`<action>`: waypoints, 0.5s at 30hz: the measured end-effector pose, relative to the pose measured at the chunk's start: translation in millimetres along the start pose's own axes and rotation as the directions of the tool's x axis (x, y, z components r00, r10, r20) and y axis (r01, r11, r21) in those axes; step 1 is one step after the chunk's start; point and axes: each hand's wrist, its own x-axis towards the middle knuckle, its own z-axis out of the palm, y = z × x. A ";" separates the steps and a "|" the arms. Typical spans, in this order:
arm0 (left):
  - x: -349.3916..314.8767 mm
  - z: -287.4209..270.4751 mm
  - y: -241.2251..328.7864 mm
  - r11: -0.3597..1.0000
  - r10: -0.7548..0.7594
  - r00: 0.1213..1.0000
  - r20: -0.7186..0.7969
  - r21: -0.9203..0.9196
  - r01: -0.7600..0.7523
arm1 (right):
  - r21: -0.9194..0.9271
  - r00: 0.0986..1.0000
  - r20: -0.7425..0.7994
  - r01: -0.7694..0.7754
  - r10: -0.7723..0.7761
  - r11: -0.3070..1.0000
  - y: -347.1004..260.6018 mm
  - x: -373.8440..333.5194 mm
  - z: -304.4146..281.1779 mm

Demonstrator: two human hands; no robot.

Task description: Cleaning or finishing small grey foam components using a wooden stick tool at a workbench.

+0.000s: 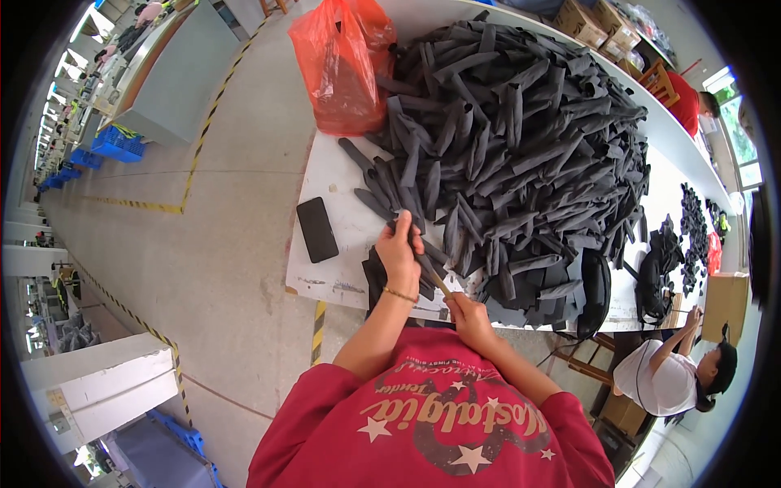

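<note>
Over the table's near edge, my left hand (397, 259) is closed round a dark grey fabric tube (413, 241), thumb on top. My right hand (472, 319) grips the lower end of a thin light-brown stick (438, 281), which looks wooden. Its far end reaches the tube at my left fingers; whether it is inside the tube is hidden. Just beyond my hands lies a big heap of similar dark fabric tubes (512, 146). A few loose tubes (378, 183) lie at the heap's left side, and flat dark pieces (533, 285) lie right of my right hand.
A black phone (317, 230) lies left of my left hand on the white table (297, 272). An orange plastic bag (342, 73) stands at the far left corner. Black bags (659, 264) lie farther right. A co-worker in white (663, 378) sits at the right; another in red (685, 102) is beyond.
</note>
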 end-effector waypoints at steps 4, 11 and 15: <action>9.0 -6.7 -1.6 1.000 0.009 0.994 -0.110 -0.015 -0.010 | -0.078 0.996 0.058 0.067 -0.062 0.995 -1.3 -21.5 -29.2; 40.1 -21.2 19.8 0.994 0.004 0.990 -0.142 -0.104 -0.019 | -0.202 0.992 0.125 0.025 0.000 0.979 -26.0 -79.1 -72.1; 20.2 0.4 4.7 0.983 -0.080 0.984 -0.156 -0.174 0.052 | -0.028 0.977 -0.211 -0.039 0.033 0.999 -51.5 -19.3 -48.2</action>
